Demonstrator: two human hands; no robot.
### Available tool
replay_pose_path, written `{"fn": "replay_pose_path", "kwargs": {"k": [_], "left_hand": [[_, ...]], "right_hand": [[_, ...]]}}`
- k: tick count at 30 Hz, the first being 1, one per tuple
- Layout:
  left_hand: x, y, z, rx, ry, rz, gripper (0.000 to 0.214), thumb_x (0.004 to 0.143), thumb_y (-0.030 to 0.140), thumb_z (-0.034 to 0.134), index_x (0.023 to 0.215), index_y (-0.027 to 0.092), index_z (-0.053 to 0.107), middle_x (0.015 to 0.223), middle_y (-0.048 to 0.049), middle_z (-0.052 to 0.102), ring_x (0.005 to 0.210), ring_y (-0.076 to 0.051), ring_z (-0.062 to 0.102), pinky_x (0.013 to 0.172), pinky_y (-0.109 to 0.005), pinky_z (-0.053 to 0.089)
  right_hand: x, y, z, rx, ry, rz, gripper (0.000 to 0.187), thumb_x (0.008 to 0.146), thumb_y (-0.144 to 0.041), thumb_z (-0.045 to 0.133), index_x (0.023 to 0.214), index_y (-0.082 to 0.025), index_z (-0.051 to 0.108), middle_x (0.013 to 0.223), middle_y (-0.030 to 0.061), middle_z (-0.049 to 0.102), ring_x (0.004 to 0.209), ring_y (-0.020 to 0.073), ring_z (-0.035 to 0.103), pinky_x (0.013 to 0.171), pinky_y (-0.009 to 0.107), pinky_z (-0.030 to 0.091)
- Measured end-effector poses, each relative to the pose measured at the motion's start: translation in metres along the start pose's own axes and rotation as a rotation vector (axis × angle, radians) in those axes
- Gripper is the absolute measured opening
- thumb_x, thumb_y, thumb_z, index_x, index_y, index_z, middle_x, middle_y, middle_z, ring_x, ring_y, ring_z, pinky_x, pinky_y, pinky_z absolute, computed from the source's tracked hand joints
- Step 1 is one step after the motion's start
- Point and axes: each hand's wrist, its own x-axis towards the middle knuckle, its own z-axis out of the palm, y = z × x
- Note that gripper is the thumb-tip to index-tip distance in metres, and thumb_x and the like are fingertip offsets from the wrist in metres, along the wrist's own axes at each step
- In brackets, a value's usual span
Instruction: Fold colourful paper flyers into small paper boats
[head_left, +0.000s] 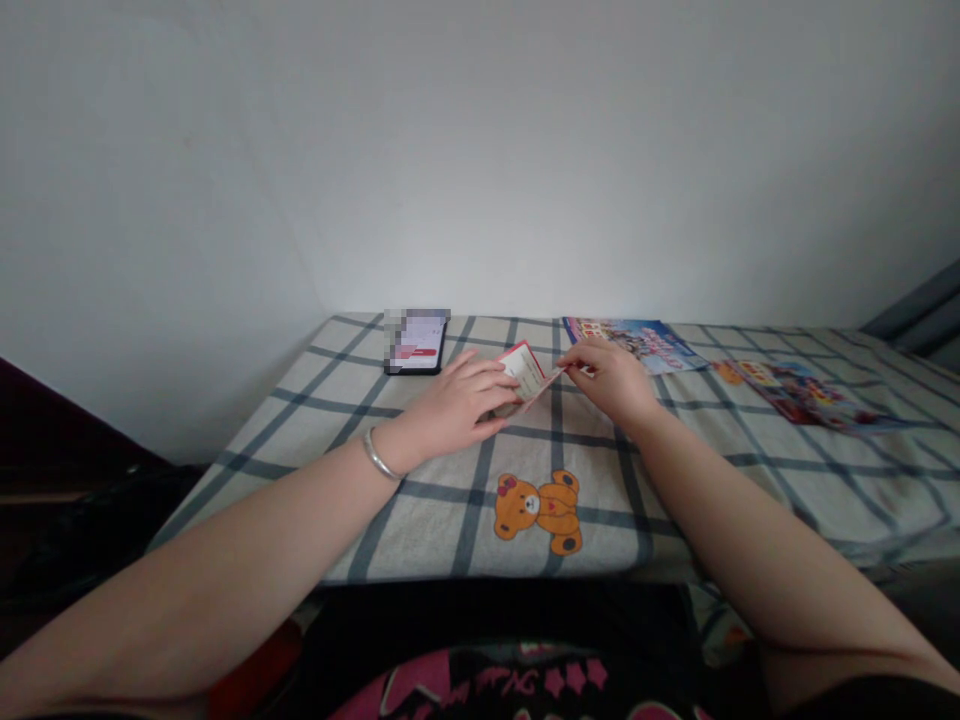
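Observation:
A small red-edged booklet with printed pale pages lies opened on the checked tablecloth. My left hand, with a silver bangle at the wrist, rests its outstretched fingers on the booklet's left side and covers part of it. At the opposite side, my right hand pinches the edge of a raised page between thumb and fingers. The print is too small to read.
A phone with a lit screen lies at the back left, near the wall. One colourful leaflet is behind my right hand, and another leaflet lies farther right. The checked tablecloth carries a printed bear.

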Motion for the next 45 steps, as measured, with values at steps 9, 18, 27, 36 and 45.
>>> {"fn": "replay_pose_path", "kwargs": {"k": [9,18,27,36,45], "left_hand": [[-0.004,0.0,0.002,0.041,-0.108,-0.066,0.024,0.091,0.029,0.062,0.115,0.03,0.066,0.121,-0.0011,0.067,0.125,-0.024,0.051,0.117,-0.06,0.013],[-0.005,0.002,0.006,0.094,-0.052,-0.233,0.018,0.091,0.031,0.062,0.107,0.029,0.071,0.117,-0.0031,0.067,0.116,-0.026,0.055,0.114,-0.061,0.018],[-0.003,0.0,0.006,0.047,0.018,-0.241,0.023,0.086,0.014,0.056,0.104,0.022,0.068,0.117,-0.004,0.068,0.114,-0.024,0.057,0.113,-0.057,0.026],[-0.003,-0.004,0.006,-0.09,-0.055,-0.093,0.026,0.089,0.013,0.05,0.1,0.023,0.072,0.114,-0.0041,0.068,0.112,-0.02,0.059,0.102,-0.042,0.045],[-0.001,-0.001,0.002,-0.154,-0.103,-0.047,0.029,0.085,0.009,0.052,0.096,0.024,0.074,0.113,-0.0029,0.07,0.11,-0.019,0.062,0.102,-0.041,0.047]], "right_hand": [[0.003,-0.001,-0.005,0.056,-0.14,-0.296,0.019,0.085,-0.016,0.06,0.093,-0.022,0.075,0.1,0.0046,0.075,0.098,0.0211,0.064,0.094,0.038,0.045],[0.001,-0.017,-0.002,0.147,-0.299,-0.432,0.017,0.082,-0.019,0.065,0.094,-0.023,0.076,0.099,0.0051,0.075,0.096,0.0203,0.065,0.093,0.039,0.045],[-0.001,-0.019,0.003,0.2,-0.426,-0.403,0.025,0.082,-0.012,0.062,0.099,-0.023,0.076,0.103,0.0051,0.074,0.098,0.018,0.066,0.092,0.035,0.049],[-0.002,-0.014,0.0,0.247,-0.438,-0.353,0.021,0.08,-0.015,0.064,0.093,-0.024,0.078,0.104,0.0055,0.075,0.098,0.0181,0.067,0.091,0.036,0.052],[0.001,-0.012,-0.006,0.284,-0.502,-0.343,0.024,0.082,-0.015,0.059,0.091,-0.024,0.078,0.099,0.0032,0.075,0.092,0.0159,0.067,0.087,0.032,0.052]]}}
